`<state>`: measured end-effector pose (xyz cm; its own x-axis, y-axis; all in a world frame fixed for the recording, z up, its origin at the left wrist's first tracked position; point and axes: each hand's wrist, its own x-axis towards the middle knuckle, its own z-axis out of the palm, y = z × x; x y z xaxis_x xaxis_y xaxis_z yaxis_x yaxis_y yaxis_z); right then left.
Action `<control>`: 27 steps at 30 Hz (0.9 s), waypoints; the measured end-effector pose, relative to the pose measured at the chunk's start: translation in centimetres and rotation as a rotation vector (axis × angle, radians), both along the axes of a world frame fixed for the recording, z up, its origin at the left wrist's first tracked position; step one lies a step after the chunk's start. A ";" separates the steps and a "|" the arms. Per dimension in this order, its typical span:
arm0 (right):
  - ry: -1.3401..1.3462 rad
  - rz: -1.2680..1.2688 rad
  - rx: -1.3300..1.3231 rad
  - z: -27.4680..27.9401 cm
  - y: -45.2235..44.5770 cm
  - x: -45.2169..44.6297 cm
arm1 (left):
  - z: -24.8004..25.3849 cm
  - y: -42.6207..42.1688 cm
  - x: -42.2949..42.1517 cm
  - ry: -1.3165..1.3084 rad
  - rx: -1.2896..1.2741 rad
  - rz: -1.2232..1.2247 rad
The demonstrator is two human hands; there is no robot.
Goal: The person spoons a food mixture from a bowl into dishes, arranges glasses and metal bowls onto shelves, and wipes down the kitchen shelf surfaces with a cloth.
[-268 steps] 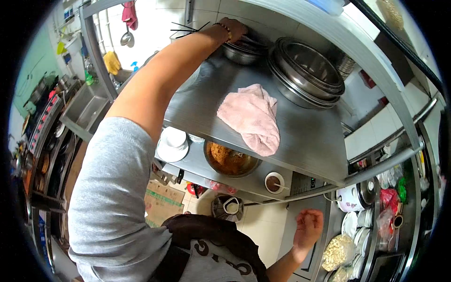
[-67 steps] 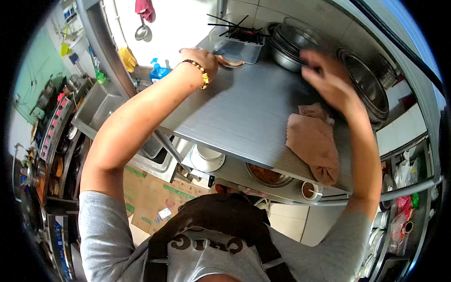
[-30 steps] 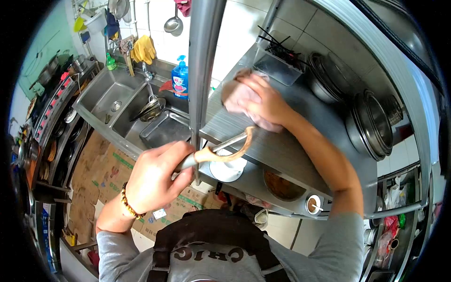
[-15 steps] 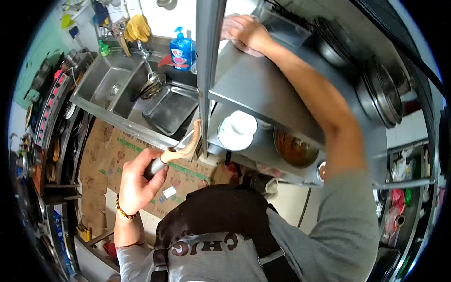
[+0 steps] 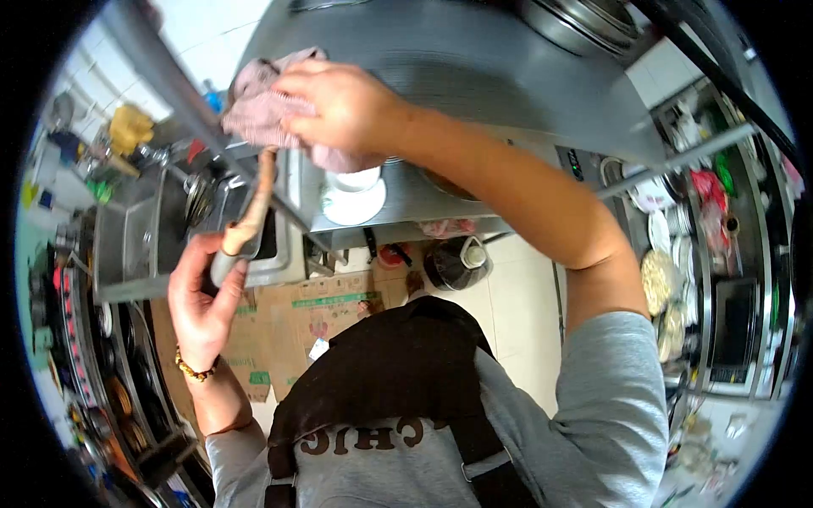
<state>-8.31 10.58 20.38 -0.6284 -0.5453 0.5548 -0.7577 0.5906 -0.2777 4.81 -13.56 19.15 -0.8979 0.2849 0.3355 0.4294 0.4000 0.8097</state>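
Note:
My right hand (image 5: 351, 110) is closed around a pink striped cloth (image 5: 262, 114), which lies against the left end of the upper steel shelf (image 5: 474, 80). My left hand (image 5: 201, 296) is lower, in front of the sink (image 5: 127, 222). Its fingers wrap round the grey, handle-like end of a tan curved stick (image 5: 258, 190). The stick points up toward the cloth, close to the steel post (image 5: 174, 80); I cannot tell what kind of tool it is. White dishes (image 5: 356, 203) stand on the lower shelf, partly hidden below the right hand.
Metal pans (image 5: 584, 25) sit at the back of the upper shelf. A dark jug (image 5: 457, 262) stands on the floor under the counter, near flattened cardboard (image 5: 279, 339). Stove-like equipment (image 5: 76, 322) lines the left, and shelves with plates and bags (image 5: 711, 186) line the right.
The view has swung to the right. My right hand has brought the cloth from the back of the upper shelf to its left front corner. The left hand still holds the stick, now more upright.

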 end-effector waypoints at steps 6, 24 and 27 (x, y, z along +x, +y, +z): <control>0.034 -0.338 0.358 1.9 11.8 5.3 | 1.8 2.9 -2.2 0.003 0.033 -0.013; -0.142 -1.159 -0.012 0.8 45.3 6.3 | 4.2 8.1 -2.7 0.149 -0.230 0.305; 0.429 -0.336 0.345 2.0 33.6 4.9 | 5.3 8.9 -3.3 0.157 -0.327 0.321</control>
